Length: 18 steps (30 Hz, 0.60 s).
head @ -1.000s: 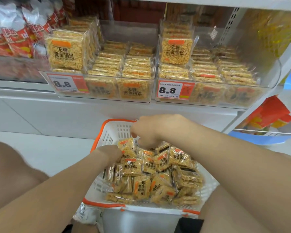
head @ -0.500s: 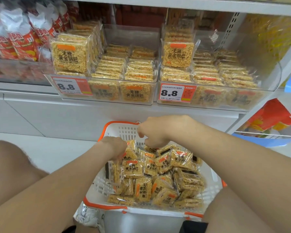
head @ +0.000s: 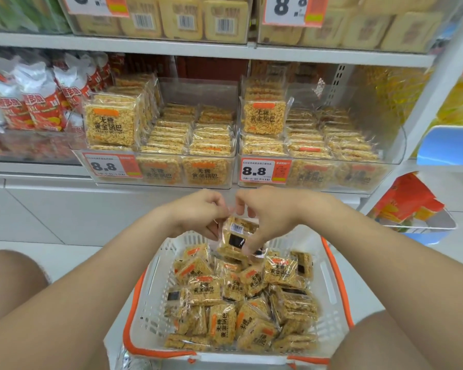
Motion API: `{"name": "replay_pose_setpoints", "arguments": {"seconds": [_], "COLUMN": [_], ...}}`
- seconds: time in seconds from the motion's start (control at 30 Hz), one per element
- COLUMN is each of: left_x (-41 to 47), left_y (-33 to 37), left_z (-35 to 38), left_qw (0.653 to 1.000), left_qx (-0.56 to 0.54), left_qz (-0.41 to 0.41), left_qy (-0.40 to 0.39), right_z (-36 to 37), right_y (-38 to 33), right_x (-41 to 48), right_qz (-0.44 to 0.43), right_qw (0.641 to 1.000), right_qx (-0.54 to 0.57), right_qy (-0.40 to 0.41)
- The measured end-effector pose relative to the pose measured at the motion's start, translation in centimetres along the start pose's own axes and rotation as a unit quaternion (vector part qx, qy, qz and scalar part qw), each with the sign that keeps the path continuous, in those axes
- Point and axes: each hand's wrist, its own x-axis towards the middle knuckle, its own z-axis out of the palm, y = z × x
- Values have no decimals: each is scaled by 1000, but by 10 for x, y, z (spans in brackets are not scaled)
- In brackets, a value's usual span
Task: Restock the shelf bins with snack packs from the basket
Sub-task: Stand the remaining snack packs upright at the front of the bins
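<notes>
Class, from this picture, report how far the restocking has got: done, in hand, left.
Done: the left bin and right bin each hold rows of rice-cracker packs. In hand: the left hand and right hand grip a small stack of packs just above the basket. Left: many loose packs lie in the basket, and the right bin has room.

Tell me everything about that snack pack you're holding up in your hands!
The held snack pack is a golden, grainy square in a clear, crinkly wrapper. Its back faces the camera, showing a white barcode label and a dark patch. It is tilted, held just above the pile in the white basket. The left hand pinches its upper left edge; the right hand grips its right side. It may be more than one pack stacked.
</notes>
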Motion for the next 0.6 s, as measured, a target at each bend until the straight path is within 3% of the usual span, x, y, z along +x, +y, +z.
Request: {"name": "replay_pose_setpoints", "arguments": {"seconds": [0.2, 0.27, 0.37, 0.47, 0.6], "left_x": [-8, -11, -16, -17, -20], "left_y": [23, 28, 34, 40, 41], "left_z": [6, 3, 1, 3, 0], "left_qw": [970, 970, 989, 986, 983], "left_qx": [-232, -222, -107, -161, -158], "left_qz": [-73, -87, -62, 20, 81], "left_qy": [29, 47, 79, 49, 33], "right_z": [3, -1, -6, -9, -13], "right_y": [4, 11, 22, 28, 32], "right_x": [-11, -14, -17, -21, -18], "right_qz": [-30, -28, -35, -48, -18], "right_qw": [990, 982, 956, 918, 888], "right_qx": [73, 115, 240, 362, 434], "right_qy": [115, 144, 162, 153, 152]}}
